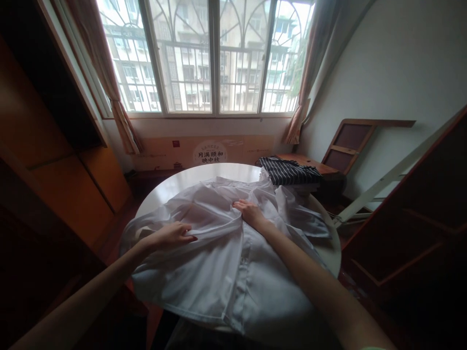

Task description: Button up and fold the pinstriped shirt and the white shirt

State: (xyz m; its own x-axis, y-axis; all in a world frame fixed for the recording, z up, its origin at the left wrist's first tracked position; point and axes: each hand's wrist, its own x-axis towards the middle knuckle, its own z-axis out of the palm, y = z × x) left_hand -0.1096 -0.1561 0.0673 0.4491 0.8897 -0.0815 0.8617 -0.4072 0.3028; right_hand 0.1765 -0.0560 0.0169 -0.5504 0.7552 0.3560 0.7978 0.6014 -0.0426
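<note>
A white long-sleeved shirt (204, 272) lies spread and wrinkled over a round white table (171, 181), its front placket running toward me. At the upper part of the placket, my right hand (250, 212) is closed with a bit of the cloth at its fingertips. My left hand (174, 234) rests on the left side of the shirt, thumb and fingers apart. One sleeve trails to the right edge of the table. The shirt's lower hem hangs near the table's front edge.
A folded black-and-white striped garment (290, 171) lies on a pile at the table's back right. Behind stand a printed cardboard box (237, 146) and a barred window (215, 58). Orange cabinets (76, 194) are on the left; a wooden panel (408, 228) leans at right.
</note>
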